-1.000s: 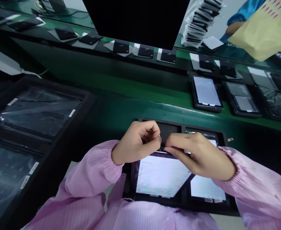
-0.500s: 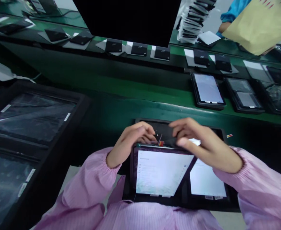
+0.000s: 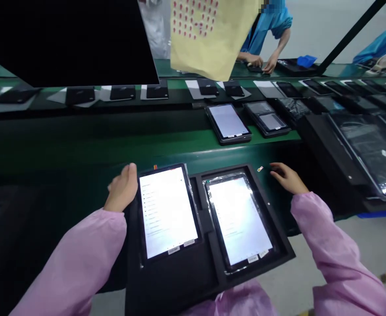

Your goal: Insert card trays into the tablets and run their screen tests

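A black foam tray (image 3: 209, 250) holds two lit tablets. The left tablet (image 3: 168, 210) sits slightly askew, with a small red and yellow card (image 3: 155, 167) at its top edge. Flat in its slot lies the right tablet (image 3: 241, 219). My left hand (image 3: 123, 186) is closed beside the left tablet's upper left corner; what it holds, if anything, is hidden. My right hand (image 3: 287, 177) is right of the tray with thumb and forefinger apart, near a small card (image 3: 260, 169) on the green surface.
Behind the tray, a stack with a lit tablet (image 3: 229, 123) and another stack (image 3: 268, 118) stand on a green belt. A dark monitor (image 3: 71, 39) overhangs the left. Trays of wrapped tablets (image 3: 370, 149) stand right. A person in blue (image 3: 268, 30) works across the line.
The view has swung right. The left tablet, tilted up before, now lies lower over the tray. My hands have moved apart, the right one away to the tray's right side.
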Demonstrator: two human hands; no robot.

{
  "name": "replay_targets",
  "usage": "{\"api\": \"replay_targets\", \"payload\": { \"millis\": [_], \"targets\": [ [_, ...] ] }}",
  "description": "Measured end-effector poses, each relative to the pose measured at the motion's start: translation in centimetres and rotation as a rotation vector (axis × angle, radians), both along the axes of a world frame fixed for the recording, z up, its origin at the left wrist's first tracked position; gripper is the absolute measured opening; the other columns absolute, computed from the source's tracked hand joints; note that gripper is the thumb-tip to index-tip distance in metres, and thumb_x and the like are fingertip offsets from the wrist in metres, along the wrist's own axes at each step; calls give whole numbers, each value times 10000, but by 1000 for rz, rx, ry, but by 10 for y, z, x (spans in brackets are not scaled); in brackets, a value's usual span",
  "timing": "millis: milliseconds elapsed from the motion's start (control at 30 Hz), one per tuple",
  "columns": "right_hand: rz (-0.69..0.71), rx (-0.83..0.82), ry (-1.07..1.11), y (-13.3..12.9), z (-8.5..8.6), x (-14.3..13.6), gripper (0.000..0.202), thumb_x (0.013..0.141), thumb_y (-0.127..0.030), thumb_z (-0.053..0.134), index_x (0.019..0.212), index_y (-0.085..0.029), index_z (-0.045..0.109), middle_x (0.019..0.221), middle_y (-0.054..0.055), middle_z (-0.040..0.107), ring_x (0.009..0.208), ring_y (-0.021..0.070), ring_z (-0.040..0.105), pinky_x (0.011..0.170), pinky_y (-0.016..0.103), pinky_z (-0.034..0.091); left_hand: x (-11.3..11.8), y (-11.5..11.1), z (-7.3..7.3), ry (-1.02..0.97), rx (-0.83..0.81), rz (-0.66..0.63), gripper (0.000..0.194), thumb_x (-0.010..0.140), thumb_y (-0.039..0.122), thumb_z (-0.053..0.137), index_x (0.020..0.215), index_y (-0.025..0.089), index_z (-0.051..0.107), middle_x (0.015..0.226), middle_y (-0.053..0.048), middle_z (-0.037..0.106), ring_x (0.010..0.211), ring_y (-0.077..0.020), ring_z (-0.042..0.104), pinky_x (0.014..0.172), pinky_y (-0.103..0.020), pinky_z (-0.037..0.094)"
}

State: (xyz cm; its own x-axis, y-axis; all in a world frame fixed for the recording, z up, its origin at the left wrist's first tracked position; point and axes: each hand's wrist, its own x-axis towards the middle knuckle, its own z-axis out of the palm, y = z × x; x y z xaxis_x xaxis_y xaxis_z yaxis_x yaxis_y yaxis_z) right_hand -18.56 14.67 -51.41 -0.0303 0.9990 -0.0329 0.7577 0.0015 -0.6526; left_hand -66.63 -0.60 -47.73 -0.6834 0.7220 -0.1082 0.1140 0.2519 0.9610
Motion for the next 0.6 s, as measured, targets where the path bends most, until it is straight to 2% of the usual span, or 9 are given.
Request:
{"api": "replay_targets", "payload": {
  "millis": [33,67,100,167,233,300,433,500,600],
  "targets": [
    [13,-16,8,7,-6,0,286,680,-434,699,842,-205,643,845,65,677,802,210,631,780,368,514,11,2,2,138,-10,2,353,827,374,582,1085,135,602,1304,-142,555,1423,-421,222,1108,-558,271],
    [18,-32,12,15,-12,-2,292,654,-432,726,808,-201,638,807,58,668,773,203,624,754,354,510,27,3,3,277,-12,-25,372,826,356,586,1135,149,592,1362,-130,511,1434,-393,191,1143,-543,207],
    [14,-48,13,23,-18,-4,303,620,-434,754,755,-196,626,749,51,652,730,196,611,723,345,502,48,6,3,417,-1,-95,364,836,349,573,1146,160,600,1347,-126,518,1400,-370,255,1142,-526,206],
    [3,-79,21,36,-26,-9,350,549,-456,799,642,-192,589,636,30,608,636,175,571,659,330,479,97,14,0,777,-31,-429,329,904,378,472,1070,157,650,1157,-135,600,1165,-322,478,1030,-502,343],
    [14,-109,61,43,-29,-10,409,501,-514,811,568,-191,571,566,15,581,565,148,532,611,314,462,142,26,-9,1006,-95,-777,410,953,411,381,964,128,676,993,-140,612,969,-288,527,873,-460,420],
    [47,-135,141,43,-25,-10,478,470,-606,795,557,-185,586,546,17,589,531,137,526,584,308,466,171,38,-19,1059,-135,-899,449,959,429,378,909,93,671,940,-154,600,912,-287,520,808,-444,420],
    [103,-133,357,29,-3,-12,600,492,-730,744,679,-175,611,662,66,681,626,191,645,656,355,545,186,49,-30,1043,-175,-868,378,948,369,407,867,77,633,933,-174,573,922,-305,504,811,-467,400],
    [114,-105,436,18,13,-20,566,573,-698,742,752,-177,613,724,77,710,700,208,684,734,376,565,188,46,-25,1008,-180,-891,314,944,295,404,807,108,616,912,-142,570,909,-271,511,814,-443,408],
    [202,-21,514,3,42,-39,419,693,-563,757,810,-186,617,802,72,734,783,206,709,806,362,566,201,37,-9,925,-141,-1044,294,926,242,435,675,158,564,818,-55,569,821,-178,525,788,-339,432]
  ]
}}
